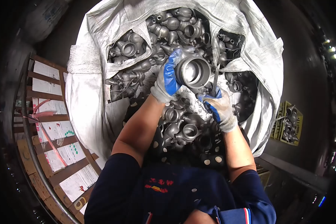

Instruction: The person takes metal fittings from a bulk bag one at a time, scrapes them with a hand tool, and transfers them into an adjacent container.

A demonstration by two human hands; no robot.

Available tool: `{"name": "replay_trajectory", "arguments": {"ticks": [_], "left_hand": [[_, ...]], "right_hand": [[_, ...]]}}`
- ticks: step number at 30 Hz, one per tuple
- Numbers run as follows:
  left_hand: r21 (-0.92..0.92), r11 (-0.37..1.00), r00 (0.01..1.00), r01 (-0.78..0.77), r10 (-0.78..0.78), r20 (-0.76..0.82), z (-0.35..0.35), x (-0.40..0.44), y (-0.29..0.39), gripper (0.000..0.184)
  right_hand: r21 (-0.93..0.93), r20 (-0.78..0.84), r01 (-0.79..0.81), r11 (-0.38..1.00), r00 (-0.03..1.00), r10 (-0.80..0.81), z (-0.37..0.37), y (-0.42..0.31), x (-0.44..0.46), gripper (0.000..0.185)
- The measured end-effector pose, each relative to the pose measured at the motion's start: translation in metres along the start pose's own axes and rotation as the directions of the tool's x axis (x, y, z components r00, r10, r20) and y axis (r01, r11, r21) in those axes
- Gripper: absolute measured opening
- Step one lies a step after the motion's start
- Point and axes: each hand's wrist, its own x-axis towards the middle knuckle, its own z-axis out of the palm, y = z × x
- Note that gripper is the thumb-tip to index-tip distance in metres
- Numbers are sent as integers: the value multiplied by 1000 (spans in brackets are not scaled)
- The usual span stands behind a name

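One cast-metal housing [204, 79] is in work over the bulk bag [84, 93]: left hand [168, 76] grips it, right hand [218, 106] grips a narrow bar [216, 76]. Numerous castings [171, 23] lie inside; completed quantity indeterminable.

The gloved left hand [168, 79] was curved in a grasp, farther forward than the gloved right hand [221, 107], which was folded closed; both bare forearms [140, 121] reached forward.

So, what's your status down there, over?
Left hand gripping metal casting, open mouth showing. Right hand holding slim tool. White sack strap near tool's tip.
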Motion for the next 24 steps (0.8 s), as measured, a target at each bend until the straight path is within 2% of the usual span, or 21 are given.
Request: {"name": "replay_trajectory", "arguments": {"ticks": [1, 2, 3, 4, 5, 7, 8, 9, 10, 11, 12, 13, 15, 16, 17, 19, 23, 24], "left_hand": [[163, 984, 997, -74, 68, 38, 3, -2, 7, 41], [-77, 996, 999, 43, -43, 5, 4, 0, 7, 40], [-314, 937, 987, 151, -160, -1, 5, 2, 7, 40], [-237, 959, 987, 154, -159, -4, 0, 2, 1, 39], [-237, 959, 987, 156, -162, -6, -4, 3, -5, 39], [-387, 901, 974, 195, -226, -34, -15, 6, -18, 38], [-475, 857, 963, 197, -260, -69, -24, 7, -30, 40], [-473, 860, 963, 190, -256, -79, -25, 9, -32, 40], [-596, 784, 935, 175, -322, -149, -25, 12, -35, 39], [-706, 694, 896, 143, -393, -205, -24, 13, -37, 39], [-444, 887, 922, 129, -272, -276, -25, 11, -42, 39], [-134, 985, 929, 105, -145, -341, -26, 9, -47, 39], [-498, 851, 930, 168, -304, -206, -28, 8, -44, 35], [-486, 864, 918, 132, -292, -268, -20, 8, -40, 34], [-488, 863, 919, 131, -290, -266, -18, 8, -41, 34], [-400, 909, 895, 118, -271, -353, -16, 7, -40, 30], [-321, 935, 936, 151, -240, -258, -5, 8, -22, 26], [-298, 940, 927, 167, -253, -279, -3, 9, -20, 27]], "right_hand": [[-8, 33, -80, 997, 996, 80, -2, -3, 2, 29], [60, 43, -80, 995, 996, 78, -2, 2, 6, 24], [60, 43, -79, 995, 996, 77, -4, 3, 8, 24], [122, 72, -95, 988, 994, 87, -5, 5, 9, 23], [183, 101, -114, 976, 990, 97, -6, 6, 9, 23], [167, 106, -126, 978, 988, 110, -5, 6, 8, 25], [91, 59, -55, 994, 997, 49, -1, 4, 6, 27], [3, 46, -49, 999, 998, 49, -1, 3, 6, 30], [-85, 32, -45, 995, 998, 48, -1, 2, 6, 33], [-83, 43, -44, 996, 998, 47, -2, 2, 6, 33], [75, 21, -76, 994, 997, 75, -2, 4, 5, 34], [232, 0, -102, 967, 994, 105, -3, 7, 4, 36], [292, -41, -38, 956, 998, 53, -6, 12, 4, 37], [302, -79, -2, 953, 997, 27, -7, 7, 2, 37], [310, -116, 35, 950, 993, 1, -7, 4, 1, 37], [279, -99, 18, 960, 995, 10, -11, 5, 4, 38], [322, -111, 12, 947, 993, 26, -13, 1, 0, 38], [329, -101, 11, 944, 995, 23, -15, 0, 0, 38]]}}
